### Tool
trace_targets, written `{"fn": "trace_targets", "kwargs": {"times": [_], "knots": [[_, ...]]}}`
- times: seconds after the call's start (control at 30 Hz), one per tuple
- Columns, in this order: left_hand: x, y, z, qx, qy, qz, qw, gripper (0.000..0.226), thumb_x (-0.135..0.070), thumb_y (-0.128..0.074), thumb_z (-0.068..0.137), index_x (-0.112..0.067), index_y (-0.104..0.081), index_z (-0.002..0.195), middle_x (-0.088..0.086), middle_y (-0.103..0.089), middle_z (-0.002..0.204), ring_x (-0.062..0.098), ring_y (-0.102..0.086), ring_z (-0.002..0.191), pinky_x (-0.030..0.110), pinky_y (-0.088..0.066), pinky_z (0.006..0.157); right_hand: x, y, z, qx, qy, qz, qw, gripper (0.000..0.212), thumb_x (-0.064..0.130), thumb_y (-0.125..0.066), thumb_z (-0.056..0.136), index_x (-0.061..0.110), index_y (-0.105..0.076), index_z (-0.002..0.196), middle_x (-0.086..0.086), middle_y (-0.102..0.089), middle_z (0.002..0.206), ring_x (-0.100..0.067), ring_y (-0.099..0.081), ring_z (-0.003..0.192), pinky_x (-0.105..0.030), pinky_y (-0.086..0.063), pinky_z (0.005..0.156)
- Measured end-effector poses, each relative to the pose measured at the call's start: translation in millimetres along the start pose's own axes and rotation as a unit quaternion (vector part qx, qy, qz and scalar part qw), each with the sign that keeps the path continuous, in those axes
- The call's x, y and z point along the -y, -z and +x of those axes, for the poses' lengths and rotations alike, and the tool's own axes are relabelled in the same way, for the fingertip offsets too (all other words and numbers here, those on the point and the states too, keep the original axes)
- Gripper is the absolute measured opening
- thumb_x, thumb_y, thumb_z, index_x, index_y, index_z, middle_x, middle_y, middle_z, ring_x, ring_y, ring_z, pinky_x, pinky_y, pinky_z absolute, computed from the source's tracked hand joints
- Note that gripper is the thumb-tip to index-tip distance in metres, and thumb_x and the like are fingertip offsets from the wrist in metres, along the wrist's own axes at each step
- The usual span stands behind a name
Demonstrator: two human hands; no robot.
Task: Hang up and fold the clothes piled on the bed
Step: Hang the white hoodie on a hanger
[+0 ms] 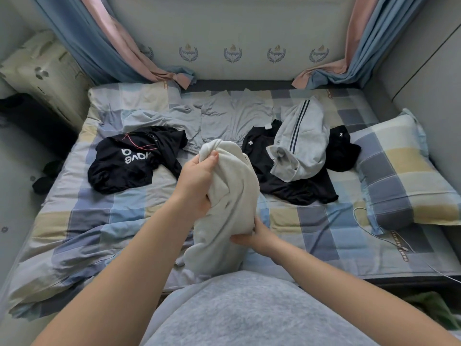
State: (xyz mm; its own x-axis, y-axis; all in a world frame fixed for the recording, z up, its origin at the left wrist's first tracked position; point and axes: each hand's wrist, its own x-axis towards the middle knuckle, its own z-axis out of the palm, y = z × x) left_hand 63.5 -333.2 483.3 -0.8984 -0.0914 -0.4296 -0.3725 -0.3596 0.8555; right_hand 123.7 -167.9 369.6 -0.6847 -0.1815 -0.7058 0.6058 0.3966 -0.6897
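White top (224,203) held up above the near side of the bed (94,221). Gripped high with left hand (197,181), curled tight round a bunch; pinched low with right hand (259,237). Might have slipped and dropped in a heap, from such a loose, bunched hold. Looked soft, thick, crumpled, creamy.

You have open cover on the bed (99,221) at front left, on the near side of the black lettered shirt (124,166). The white garment (232,191) hangs over the middle. Right of it a black heap (294,188) carries a grey striped garment (301,138); beyond lies the pillow (404,176). A white cable (374,233) crosses the bare strip at front right
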Motion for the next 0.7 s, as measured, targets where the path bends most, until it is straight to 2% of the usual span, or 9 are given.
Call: {"fn": "trace_targets", "kwargs": {"times": [0.07,0.17,0.27,0.37,0.47,0.5,0.57,0.63,0.7], "knots": [[-4.2,2.9,1.2,-0.017,0.003,-0.01,1.0,0.019,-0.022,-0.056,0.103,-0.01,-0.07,0.107,0.008,-0.078,0.09,0.02,-0.076,0.081,0.03,-0.059,0.061,-4.1,2.7,4.9,-0.007,0.008,0.008,1.0,0.051,0.031,-0.071,0.093,0.021,-0.05,0.139,-0.003,-0.06,0.136,-0.015,-0.056,0.112,-0.03,-0.046,0.092],[-8.6,11.0,6.3,-0.033,0.004,-0.016,0.999,0.019,-0.022,-0.055,0.104,-0.012,-0.07,0.107,0.008,-0.078,0.094,0.021,-0.076,0.086,0.033,-0.06,0.065,-8.1,12.2,9.9,-0.051,0.018,0.007,0.999,0.028,0.029,-0.063,0.099,0.016,-0.063,0.124,-0.007,-0.068,0.124,-0.02,-0.063,0.109,-0.036,-0.051,0.091],[-8.4,26.6,17.3,-0.017,0.004,0.048,0.999,0.024,-0.022,-0.056,0.103,-0.006,-0.069,0.114,0.013,-0.075,0.106,0.027,-0.072,0.097,0.036,-0.06,0.078,-1.0,29.4,12.7,-0.105,0.039,0.077,0.991,0.013,0.023,-0.061,0.1,0.014,-0.067,0.107,-0.012,-0.073,0.11,-0.02,-0.068,0.095,-0.035,-0.055,0.079],[-1.0,39.0,22.3,0.025,0.034,0.192,0.981,0.04,-0.03,-0.067,0.095,-0.005,-0.064,0.126,0.004,-0.07,0.112,0.022,-0.064,0.1,0.028,-0.051,0.078,25.6,49.2,11.1,-0.121,0.063,0.182,0.974,0.018,0.02,-0.061,0.1,0.008,-0.067,0.111,-0.008,-0.074,0.1,-0.017,-0.07,0.084,-0.03,-0.058,0.07],[19.2,44.7,20.3,0.071,0.074,0.298,0.949,0.071,-0.049,-0.076,0.08,-0.021,-0.055,0.142,-0.002,-0.061,0.133,0.017,-0.056,0.123,0.032,-0.043,0.09,53.0,59.0,7.0,-0.13,0.074,0.227,0.962,0.023,0.02,-0.061,0.101,0.005,-0.066,0.117,-0.015,-0.072,0.112,-0.027,-0.07,0.101,-0.043,-0.058,0.09],[26.6,44.2,17.4,0.097,0.084,0.313,0.941,0.079,-0.057,-0.079,0.072,-0.025,-0.054,0.141,-0.003,-0.061,0.134,0.015,-0.056,0.124,0.032,-0.044,0.09,59.9,59.4,4.6,-0.131,0.076,0.244,0.958,0.025,0.019,-0.059,0.102,0.003,-0.064,0.12,-0.016,-0.072,0.113,-0.028,-0.07,0.101,-0.043,-0.058,0.09],[42.5,39.5,11.3,0.186,0.092,0.329,0.921,0.076,-0.066,-0.082,0.066,-0.034,-0.06,0.131,-0.008,-0.067,0.124,0.008,-0.063,0.112,0.026,-0.05,0.081,71.6,56.8,-0.4,-0.13,0.08,0.293,0.944,0.026,0.016,-0.055,0.104,0.0,-0.061,0.124,-0.017,-0.07,0.114,-0.027,-0.07,0.098,-0.041,-0.059,0.084],[60.5,33.4,7.8,0.255,0.063,0.342,0.902,0.067,-0.062,-0.084,0.065,-0.034,-0.063,0.123,-0.006,-0.071,0.114,0.009,-0.066,0.103,0.027,-0.054,0.081,82.5,51.8,-3.7,-0.126,0.076,0.34,0.929,0.028,0.015,-0.052,0.105,-0.002,-0.058,0.126,-0.022,-0.066,0.121,-0.032,-0.067,0.107,-0.046,-0.056,0.093],[74.3,31.0,7.3,0.228,0.046,0.344,0.91,0.076,-0.051,-0.089,0.062,-0.028,-0.057,0.127,0.0,-0.069,0.117,0.017,-0.066,0.108,0.038,-0.056,0.089,93.7,46.6,-7.4,-0.118,0.065,0.383,0.914,0.03,0.015,-0.051,0.105,-0.004,-0.055,0.128,-0.025,-0.063,0.126,-0.035,-0.063,0.115,-0.049,-0.053,0.099]]}}
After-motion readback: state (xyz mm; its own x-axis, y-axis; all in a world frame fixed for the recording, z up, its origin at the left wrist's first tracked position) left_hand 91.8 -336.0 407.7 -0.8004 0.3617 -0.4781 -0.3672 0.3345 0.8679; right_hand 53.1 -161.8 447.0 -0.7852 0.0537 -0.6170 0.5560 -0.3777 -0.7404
